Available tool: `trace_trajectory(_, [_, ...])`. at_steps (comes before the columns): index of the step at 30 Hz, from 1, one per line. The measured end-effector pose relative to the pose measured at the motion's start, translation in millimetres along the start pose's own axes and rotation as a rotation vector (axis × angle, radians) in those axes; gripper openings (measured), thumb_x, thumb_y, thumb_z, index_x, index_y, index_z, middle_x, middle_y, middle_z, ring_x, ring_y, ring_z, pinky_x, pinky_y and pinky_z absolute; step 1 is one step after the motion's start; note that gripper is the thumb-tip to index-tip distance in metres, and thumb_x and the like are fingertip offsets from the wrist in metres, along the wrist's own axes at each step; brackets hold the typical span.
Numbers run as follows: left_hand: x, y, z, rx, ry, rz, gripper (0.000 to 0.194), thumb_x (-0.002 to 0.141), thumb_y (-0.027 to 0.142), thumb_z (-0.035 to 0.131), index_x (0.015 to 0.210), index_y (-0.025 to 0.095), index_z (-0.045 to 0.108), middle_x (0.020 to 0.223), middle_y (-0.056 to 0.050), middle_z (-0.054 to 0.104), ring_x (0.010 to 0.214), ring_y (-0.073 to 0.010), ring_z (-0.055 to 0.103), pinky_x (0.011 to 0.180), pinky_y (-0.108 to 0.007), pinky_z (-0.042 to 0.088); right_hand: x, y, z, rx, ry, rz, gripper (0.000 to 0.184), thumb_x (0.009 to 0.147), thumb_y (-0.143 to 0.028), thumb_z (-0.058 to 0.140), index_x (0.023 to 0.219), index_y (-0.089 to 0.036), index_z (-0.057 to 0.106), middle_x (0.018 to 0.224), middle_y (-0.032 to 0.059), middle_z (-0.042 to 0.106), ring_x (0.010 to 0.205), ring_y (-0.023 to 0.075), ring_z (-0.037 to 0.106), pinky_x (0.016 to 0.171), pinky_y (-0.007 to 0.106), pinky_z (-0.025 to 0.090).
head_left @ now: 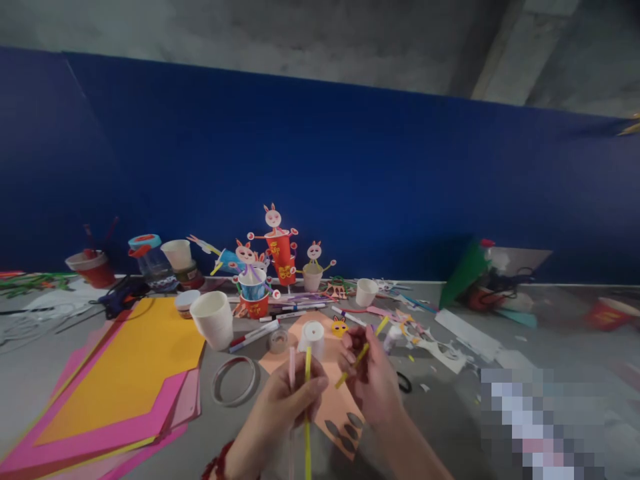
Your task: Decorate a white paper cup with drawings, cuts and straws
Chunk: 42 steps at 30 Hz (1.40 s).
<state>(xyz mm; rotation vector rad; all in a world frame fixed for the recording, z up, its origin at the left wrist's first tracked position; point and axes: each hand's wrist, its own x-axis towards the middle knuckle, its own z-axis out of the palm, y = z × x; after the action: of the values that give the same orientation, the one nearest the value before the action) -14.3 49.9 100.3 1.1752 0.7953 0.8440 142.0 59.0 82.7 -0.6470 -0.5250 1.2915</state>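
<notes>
My left hand (295, 393) is closed on a long thin yellow strip (308, 447) and a pale pink strip (292, 367), both upright; I cannot tell their material. To its right, my right hand (373, 373) pinches a short, slanted yellow strip (357, 365). Just beyond my hands an upside-down white paper cup (313, 333) stands on a sheet of orange paper (330, 407) with dark leaf-shaped spots at its near end. Near my right fingertips lies a yellow animal-face cutout (339, 327).
Cup figures with rabbit heads (273, 219) stand at the back. Coloured paper sheets (120, 367), a white cup (213, 320) and a tape roll (234, 381) are left. Markers (255, 333) lie ahead. Paper scraps (440, 350) and a red cup (610, 313) are right. A blue panel (320, 160) rises behind.
</notes>
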Motion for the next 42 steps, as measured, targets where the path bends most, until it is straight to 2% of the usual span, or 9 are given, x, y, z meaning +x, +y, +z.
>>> trace_trajectory(4, [8, -6, 5.6, 0.097, 0.026, 0.100, 0.035, 0.070, 0.043, 0.081, 0.082, 0.018, 0.060, 0.052, 0.005, 0.054, 0.045, -0.0080, 0.044, 0.044, -0.018, 0.027, -14, -11, 24, 0.097, -0.024, -0.029, 0.033, 0.081, -0.055, 0.069, 0.077, -0.023, 0.064, 0.063, -0.0033, 0.054, 0.053, 0.0115, 0.047, 0.051, 0.024, 0.045])
trace_trajectory(7, [9, -4, 8.7, 0.121, 0.101, 0.162, 0.033, 0.074, 0.045, 0.077, 0.076, 0.018, 0.059, 0.053, 0.005, 0.054, 0.045, -0.0074, 0.041, 0.044, -0.019, 0.028, -18, -12, 31, 0.038, 0.003, -0.094, 0.036, 0.079, -0.058, 0.070, 0.076, -0.023, 0.066, 0.067, -0.0018, 0.059, 0.061, 0.0135, 0.054, 0.058, 0.025, 0.048])
trace_trajectory(11, [4, 3, 11.7, 0.055, 0.182, 0.160, 0.038, 0.074, 0.052, 0.075, 0.075, 0.018, 0.058, 0.052, 0.005, 0.053, 0.041, -0.0048, 0.032, 0.040, -0.018, 0.019, -19, -7, 23, -0.037, 0.086, -0.137, 0.038, 0.075, -0.059, 0.074, 0.075, -0.021, 0.070, 0.076, 0.0008, 0.066, 0.071, 0.0153, 0.060, 0.065, 0.025, 0.050])
trace_trajectory(15, [2, 3, 11.8, -0.038, 0.180, 0.099, 0.040, 0.072, 0.052, 0.077, 0.075, 0.016, 0.058, 0.051, 0.005, 0.053, 0.040, -0.0033, 0.030, 0.040, -0.018, 0.018, -22, -3, 10, -0.175, 0.023, -0.177, 0.033, 0.083, -0.054, 0.070, 0.077, -0.021, 0.072, 0.077, 0.0002, 0.065, 0.065, 0.0125, 0.057, 0.061, 0.022, 0.047])
trace_trajectory(18, [3, 0, 10.3, -0.098, 0.185, 0.079, 0.037, 0.073, 0.048, 0.077, 0.073, 0.016, 0.058, 0.052, 0.005, 0.053, 0.040, -0.0027, 0.030, 0.041, -0.018, 0.019, -25, -4, 3, -0.271, -0.049, -0.177, 0.027, 0.081, -0.047, 0.074, 0.078, -0.020, 0.071, 0.068, -0.0007, 0.061, 0.058, 0.0119, 0.053, 0.055, 0.023, 0.045])
trace_trajectory(21, [4, -1, 9.3, -0.140, 0.212, 0.060, 0.036, 0.072, 0.044, 0.080, 0.073, 0.016, 0.057, 0.052, 0.005, 0.053, 0.041, -0.0027, 0.031, 0.041, -0.018, 0.019, -28, -7, 2, -0.258, -0.106, -0.124, 0.027, 0.079, -0.044, 0.077, 0.078, -0.019, 0.069, 0.059, -0.0024, 0.057, 0.055, 0.0124, 0.053, 0.052, 0.023, 0.046])
trace_trajectory(26, [4, 2, 9.7, -0.184, 0.213, 0.045, 0.034, 0.071, 0.042, 0.080, 0.076, 0.017, 0.058, 0.052, 0.006, 0.051, 0.040, -0.0030, 0.031, 0.041, -0.018, 0.018, -31, -10, 4, -0.250, -0.134, -0.091, 0.023, 0.079, -0.039, 0.077, 0.077, -0.018, 0.068, 0.066, 0.0000, 0.065, 0.055, 0.0116, 0.057, 0.053, 0.022, 0.049])
trace_trajectory(35, [2, -1, 6.7, -0.183, 0.205, 0.068, 0.034, 0.075, 0.044, 0.078, 0.082, 0.017, 0.058, 0.054, 0.006, 0.054, 0.042, -0.0025, 0.031, 0.042, -0.018, 0.018, -32, -5, 1, -0.236, -0.137, -0.145, 0.017, 0.081, -0.033, 0.077, 0.088, -0.018, 0.073, 0.074, 0.0039, 0.072, 0.056, 0.0127, 0.060, 0.054, 0.024, 0.051])
trace_trajectory(42, [2, -1, 6.9, -0.136, 0.245, 0.107, 0.040, 0.071, 0.048, 0.079, 0.084, 0.016, 0.060, 0.053, 0.005, 0.055, 0.040, -0.0017, 0.030, 0.042, -0.017, 0.017, -32, -1, 2, -0.226, -0.116, -0.154, 0.017, 0.079, -0.033, 0.079, 0.085, -0.018, 0.073, 0.069, 0.0024, 0.071, 0.052, 0.0121, 0.060, 0.050, 0.023, 0.051])
